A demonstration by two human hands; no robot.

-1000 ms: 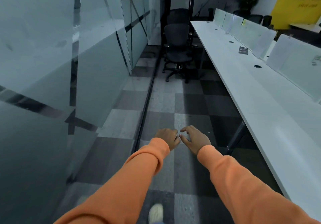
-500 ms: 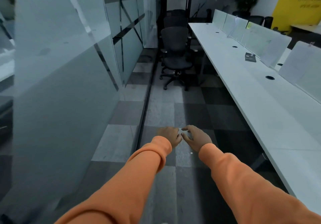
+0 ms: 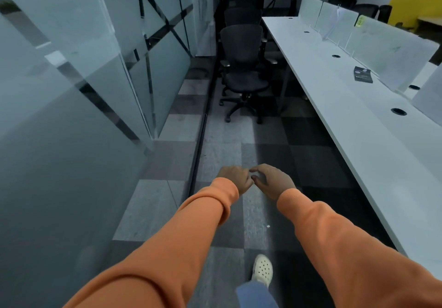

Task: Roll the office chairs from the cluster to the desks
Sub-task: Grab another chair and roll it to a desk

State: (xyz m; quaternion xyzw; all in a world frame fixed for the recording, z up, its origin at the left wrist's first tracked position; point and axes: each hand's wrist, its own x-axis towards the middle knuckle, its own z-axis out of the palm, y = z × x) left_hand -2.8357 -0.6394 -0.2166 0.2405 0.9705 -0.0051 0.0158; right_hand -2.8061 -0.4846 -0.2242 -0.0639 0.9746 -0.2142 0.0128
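Observation:
A cluster of black mesh office chairs stands at the far end of the aisle. The nearest chair (image 3: 242, 68) faces me on its wheeled base, with two more chairs (image 3: 241, 13) lined up behind it. A long white desk (image 3: 358, 126) runs along the right side. My left hand (image 3: 235, 178) and my right hand (image 3: 272, 179) are stretched out in front of me over the carpet, fingertips nearly touching, fingers loosely curled, holding nothing. Both are well short of the chairs.
A frosted glass wall (image 3: 83, 80) lines the left side, with a floor track (image 3: 199, 145) along it. Translucent dividers (image 3: 387, 49) and a small dark booklet (image 3: 363, 74) sit on the desk. My right foot in a white clog (image 3: 262, 269) is on the checkered carpet.
I have walked forward down the aisle, so the nearest chair is closer and larger. My hands stay together in front of me, holding nothing. My right foot has stepped into view.

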